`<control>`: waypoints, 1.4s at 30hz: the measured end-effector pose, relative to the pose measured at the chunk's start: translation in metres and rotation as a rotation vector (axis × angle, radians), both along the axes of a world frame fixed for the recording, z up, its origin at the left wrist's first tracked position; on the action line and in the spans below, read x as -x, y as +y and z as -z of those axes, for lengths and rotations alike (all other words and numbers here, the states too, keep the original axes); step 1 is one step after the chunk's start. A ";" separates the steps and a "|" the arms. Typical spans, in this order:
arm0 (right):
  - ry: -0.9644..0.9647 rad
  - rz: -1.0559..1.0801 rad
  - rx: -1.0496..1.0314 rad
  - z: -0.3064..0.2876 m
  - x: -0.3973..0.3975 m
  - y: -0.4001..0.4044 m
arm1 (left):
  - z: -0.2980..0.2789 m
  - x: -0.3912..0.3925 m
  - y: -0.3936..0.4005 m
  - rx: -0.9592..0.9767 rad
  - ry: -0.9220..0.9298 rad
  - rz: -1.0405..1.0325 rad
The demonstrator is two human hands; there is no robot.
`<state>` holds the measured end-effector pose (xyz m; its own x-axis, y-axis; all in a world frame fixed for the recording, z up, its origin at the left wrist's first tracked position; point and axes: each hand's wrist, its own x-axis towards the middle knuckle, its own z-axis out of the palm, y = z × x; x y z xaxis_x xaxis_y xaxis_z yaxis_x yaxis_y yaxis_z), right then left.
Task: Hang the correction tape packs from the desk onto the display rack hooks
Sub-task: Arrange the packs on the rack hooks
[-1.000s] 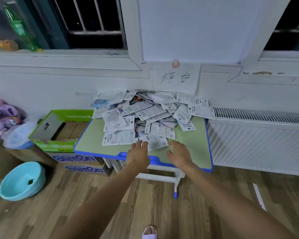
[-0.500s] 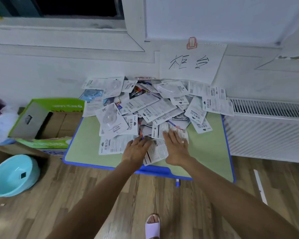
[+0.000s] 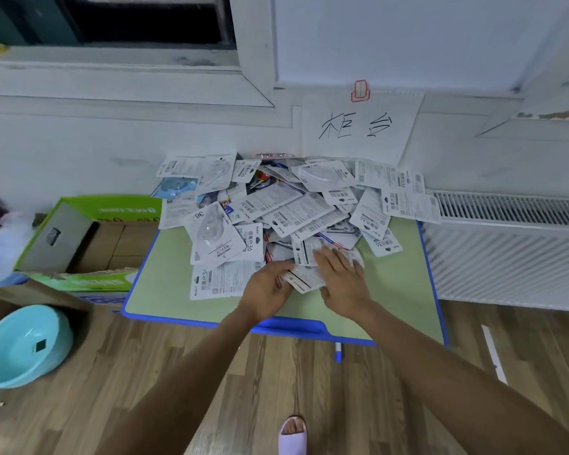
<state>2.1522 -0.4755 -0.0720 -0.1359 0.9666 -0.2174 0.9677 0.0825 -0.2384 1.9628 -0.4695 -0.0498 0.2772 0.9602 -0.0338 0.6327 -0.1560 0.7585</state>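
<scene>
At the bottom centre of the frame a foot in a pale slipper (image 3: 292, 435) stands on the wood floor (image 3: 276, 372), and both forearms reach up from there to the desk (image 3: 165, 290) in the middle of the frame. The left hand (image 3: 266, 290) lies at the near edge of the pile with its fingers curled over the corner of a pack (image 3: 304, 278); it seems to be pinching that pack to draw it out, though the fingertips are hidden, so I cannot tell how firm the hold is. The right hand (image 3: 342, 277) lies flat with straight fingers pressed on the packs just beside it, most likely to hold the heap down while one pack is pulled free. The packs (image 3: 276, 211) are all heaped on the far half of the desk, overlapping and partly propped against the wall, so they have to be picked off one at a time. No display rack shows in this view, and none of the hanging looks begun. At the lower left of the frame a blue basin (image 3: 23, 346) sits on the floor holding only a small dark square. Further back, at centre left, an open green carton (image 3: 79, 244) touches the desk's left side; only brown inner flaps show in it. On the wall above the pile, a handwritten sign (image 3: 358, 126) hangs from a clip.
</scene>
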 end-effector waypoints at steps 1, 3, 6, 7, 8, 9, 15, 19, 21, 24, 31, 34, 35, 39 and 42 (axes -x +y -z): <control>-0.014 0.006 -0.031 -0.001 0.000 0.003 | -0.002 -0.003 -0.001 0.033 -0.047 -0.034; -0.026 0.012 -0.082 -0.004 -0.002 0.010 | -0.007 -0.007 0.000 0.109 -0.132 -0.094; 0.029 0.021 -0.151 -0.008 -0.003 0.010 | -0.012 -0.012 0.002 0.193 -0.273 -0.203; 0.076 0.032 -0.190 -0.008 -0.003 0.008 | -0.013 -0.014 0.002 0.225 -0.336 -0.250; 0.139 0.056 -0.222 -0.010 -0.004 0.006 | -0.013 -0.015 0.003 0.260 -0.396 -0.293; 0.220 0.097 -0.243 -0.014 -0.004 0.004 | -0.013 -0.017 0.004 0.288 -0.435 -0.321; 0.952 0.469 -0.146 -0.055 -0.027 -0.009 | -0.011 -0.039 0.012 0.331 -0.400 -0.228; 1.374 0.591 -0.060 -0.081 -0.056 -0.028 | -0.019 -0.073 0.014 0.434 -0.474 -0.060; 1.471 0.642 -0.072 -0.088 -0.077 -0.041 | -0.022 -0.091 0.011 0.483 -0.473 0.017; 1.560 0.730 -0.159 -0.097 -0.106 -0.074 | -0.026 -0.123 0.000 0.466 -0.440 0.128; 1.457 0.887 -0.405 -0.108 -0.159 -0.195 | -0.042 -0.215 -0.066 0.427 -0.413 0.273; 1.330 1.074 -0.499 -0.111 -0.182 -0.266 | -0.050 -0.263 -0.114 0.385 -0.409 0.360; 1.312 1.107 -0.524 -0.111 -0.188 -0.292 | -0.052 -0.278 -0.134 0.367 -0.398 0.388; 1.320 1.207 -0.645 -0.116 -0.207 -0.406 | -0.061 -0.327 -0.234 0.427 -0.356 0.547; 1.292 1.310 -0.769 -0.120 -0.213 -0.492 | -0.068 -0.354 -0.318 0.430 -0.309 0.707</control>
